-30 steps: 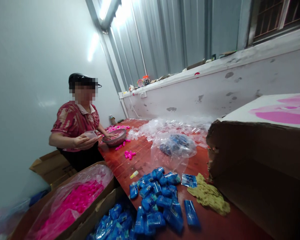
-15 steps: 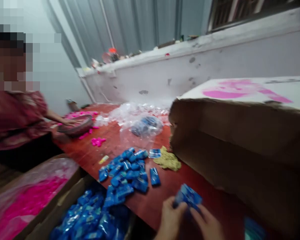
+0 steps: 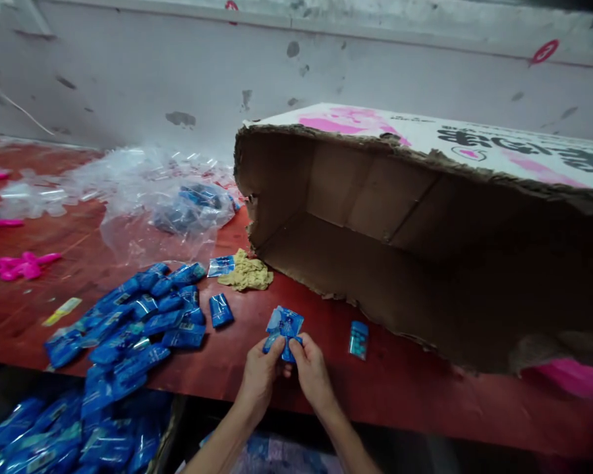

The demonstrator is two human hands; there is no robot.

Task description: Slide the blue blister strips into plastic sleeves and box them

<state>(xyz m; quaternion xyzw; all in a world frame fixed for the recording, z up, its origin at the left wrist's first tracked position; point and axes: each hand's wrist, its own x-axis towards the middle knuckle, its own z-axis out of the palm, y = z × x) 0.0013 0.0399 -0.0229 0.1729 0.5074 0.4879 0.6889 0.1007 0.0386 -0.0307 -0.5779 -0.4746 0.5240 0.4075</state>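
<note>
Between both hands, over the table's front edge, is a blue printed plastic wrapper (image 3: pixel 285 321). My left hand (image 3: pixel 261 368) pinches its left side, thumb on top, and my right hand (image 3: pixel 310 368) pinches the right side. Whether anything sits inside the wrapper I cannot tell. To the right lies a small clear container with a blue top and teal pieces (image 3: pixel 358 340). A single blue packet (image 3: pixel 221 310) rests left of my hands, beside a pile of similar blue packets (image 3: pixel 143 313).
A large open cardboard box (image 3: pixel 326 197) lies on its side on the red table (image 3: pixel 306 408). A crumpled yellowish cloth (image 3: pixel 247 271), clear plastic bags (image 3: pixel 143 217) and pink pieces (image 3: pixel 26 264) are behind and left. More blue packets (image 3: pixel 34 441) fill a box below the edge.
The view has swung right and down, so the co-worker has left the picture. Both hands still grip the blue wrapper, and the small container now shows fully.
</note>
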